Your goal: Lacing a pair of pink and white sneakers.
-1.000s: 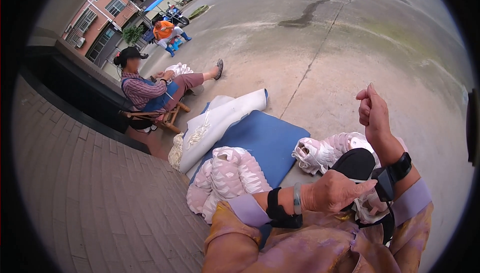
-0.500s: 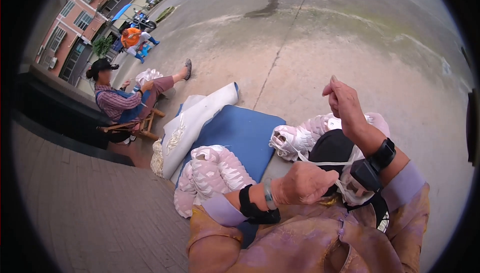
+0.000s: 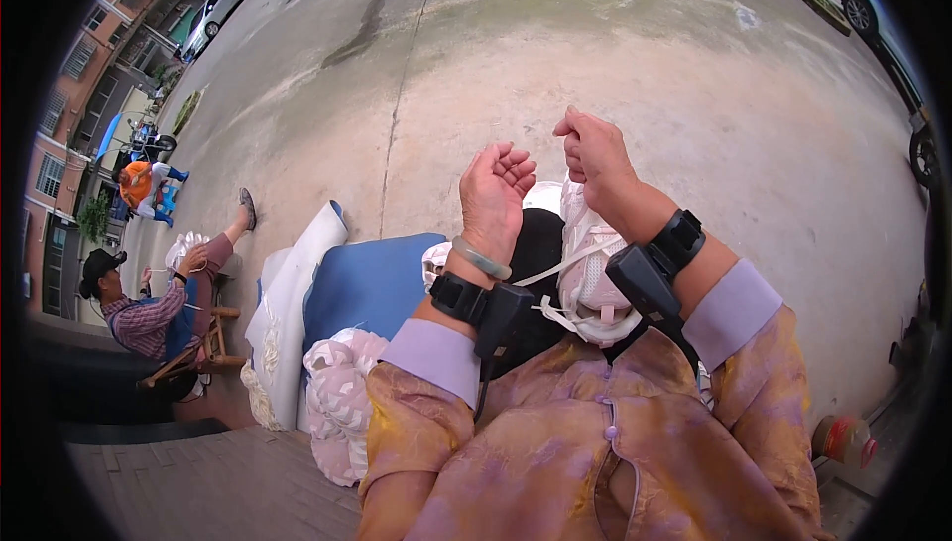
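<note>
My left hand (image 3: pixel 499 199) is raised above my lap, its fingers loosely curled inward; anything between them is too small to see. Close beside it on the right, my right hand (image 3: pixel 598 156) is closed in a pinch, and what it grips is hidden. Below both hands a pink and white sneaker upper (image 3: pixel 592 288) lies on my lap over black cloth (image 3: pixel 540 234). A flat white shoelace (image 3: pixel 570 261) crosses its side, with a loose loop near the end closest to me. I cannot see the lace reaching either hand.
Left of me is a pile of pink and white uppers (image 3: pixel 342 402) beside a blue mat (image 3: pixel 367 283) and a rolled white sheet (image 3: pixel 302 263). A seated co-worker (image 3: pixel 149 308) handles another upper. A red-capped bottle (image 3: pixel 843 440) stands at right.
My left hand has risen from my lap to beside my right hand, and its fingers have loosened from a fist. The view has swung right, so the shoe upper shows more fully.
</note>
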`<state>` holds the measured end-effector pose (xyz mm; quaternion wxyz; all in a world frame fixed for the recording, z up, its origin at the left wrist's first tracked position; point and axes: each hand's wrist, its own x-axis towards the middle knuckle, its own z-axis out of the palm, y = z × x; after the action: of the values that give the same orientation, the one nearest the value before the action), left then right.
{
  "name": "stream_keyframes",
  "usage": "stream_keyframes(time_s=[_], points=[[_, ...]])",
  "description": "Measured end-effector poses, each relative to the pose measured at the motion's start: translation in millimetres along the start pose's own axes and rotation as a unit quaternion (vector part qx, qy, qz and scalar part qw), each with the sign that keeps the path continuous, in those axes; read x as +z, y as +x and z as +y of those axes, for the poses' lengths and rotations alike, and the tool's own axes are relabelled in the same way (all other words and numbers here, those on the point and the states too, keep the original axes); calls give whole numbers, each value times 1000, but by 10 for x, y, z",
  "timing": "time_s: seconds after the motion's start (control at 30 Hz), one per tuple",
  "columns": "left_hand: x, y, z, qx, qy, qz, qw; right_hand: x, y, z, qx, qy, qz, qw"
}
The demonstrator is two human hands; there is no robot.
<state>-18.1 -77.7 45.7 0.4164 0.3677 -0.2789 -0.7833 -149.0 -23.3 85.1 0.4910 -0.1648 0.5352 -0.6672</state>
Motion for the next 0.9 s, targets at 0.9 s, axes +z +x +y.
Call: stream_keyframes(time_s=[0.9], points=[[164, -45, -52, -54, 108, -57, 991, -558, -444, -380, 115, 31, -565, 817]])
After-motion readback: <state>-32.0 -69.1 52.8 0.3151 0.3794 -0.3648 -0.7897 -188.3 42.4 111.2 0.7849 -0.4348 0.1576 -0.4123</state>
